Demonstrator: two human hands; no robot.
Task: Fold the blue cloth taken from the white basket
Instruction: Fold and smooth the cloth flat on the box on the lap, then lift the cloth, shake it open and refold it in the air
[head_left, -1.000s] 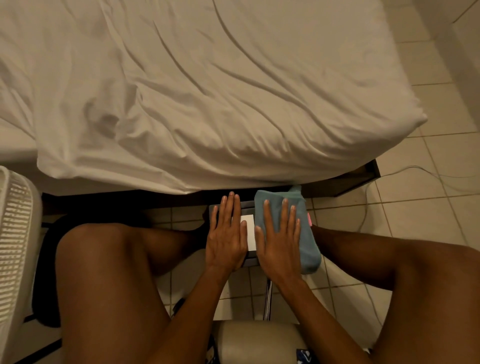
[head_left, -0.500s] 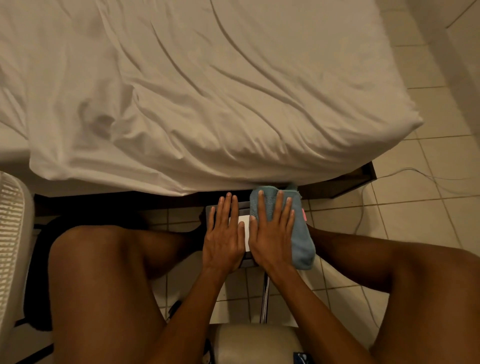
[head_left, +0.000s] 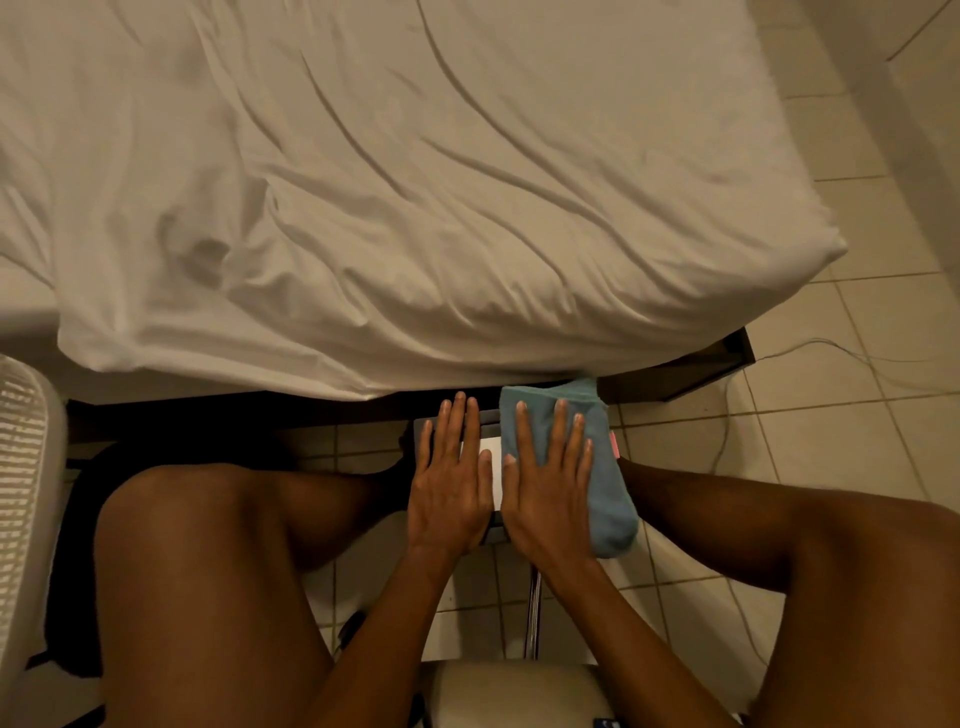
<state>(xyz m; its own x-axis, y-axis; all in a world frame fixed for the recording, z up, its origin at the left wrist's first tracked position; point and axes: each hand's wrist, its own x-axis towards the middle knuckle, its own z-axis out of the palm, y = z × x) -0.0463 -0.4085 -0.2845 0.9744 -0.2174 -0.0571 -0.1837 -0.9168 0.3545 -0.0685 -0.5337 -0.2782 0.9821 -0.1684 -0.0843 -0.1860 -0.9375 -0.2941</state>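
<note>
Head view: blue cloth (head_left: 608, 499) lies under right hand (head_left: 550, 499).

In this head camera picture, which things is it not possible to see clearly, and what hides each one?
- Blue cloth: the right hand lies flat over its left part, so the folds there are hidden.
- Small dark stand: both hands cover it; the left hand hides most of it.
- White basket: cut off by the left edge, contents unseen.
- Pink item: only a sliver shows behind the cloth.
</note>
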